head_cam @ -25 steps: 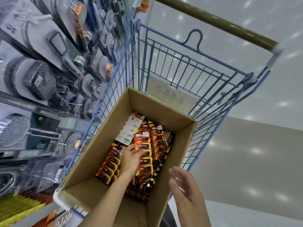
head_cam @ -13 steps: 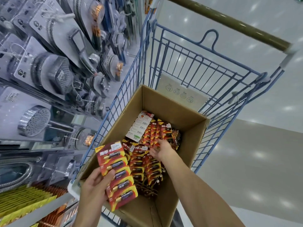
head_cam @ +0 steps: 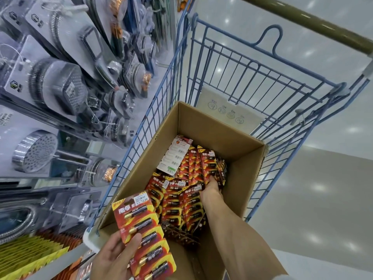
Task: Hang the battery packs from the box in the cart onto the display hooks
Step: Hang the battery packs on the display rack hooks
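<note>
Head view is showing the left hand at the near edge gripping a long strip of battery packs, thumb pressing across its red and yellow front, the strip hanging over the near left corner of the box. The right hand is reaching down into the box, its fingers buried among the heap of loose packs, so whether it is grasping any of them cannot be told. Those packs are lying in overlapping rows along the bottom of the box, with one white-backed strip leaning face down at the far left. The cardboard box is sitting inside the blue wire cart, whose handle is crossing the far right. Packaged shower heads are hanging on the display to the left, and yellow packets are standing in rows at the near left.
</note>
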